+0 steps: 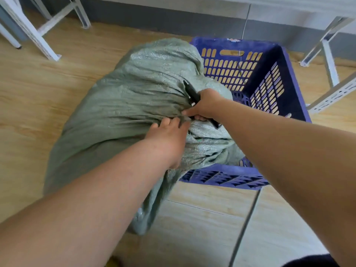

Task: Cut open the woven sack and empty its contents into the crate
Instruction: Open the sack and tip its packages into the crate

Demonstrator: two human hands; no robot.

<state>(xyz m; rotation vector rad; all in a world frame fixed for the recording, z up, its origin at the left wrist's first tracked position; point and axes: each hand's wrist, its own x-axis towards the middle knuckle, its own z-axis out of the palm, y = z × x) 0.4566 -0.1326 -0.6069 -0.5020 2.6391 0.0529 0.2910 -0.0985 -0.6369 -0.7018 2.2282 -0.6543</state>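
Green woven sack (pixel 134 105) over crate (pixel 289 89) rim, both hands gripping its bunched neck

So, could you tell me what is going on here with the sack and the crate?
A person is working on a green woven sack that lies on the wooden floor with its bunched end resting over the rim of a blue plastic crate. The left hand grips the gathered fabric, while the right hand holds a black cutter against the sack. No opening or contents are visible yet, and the visible part of the crate looks empty.
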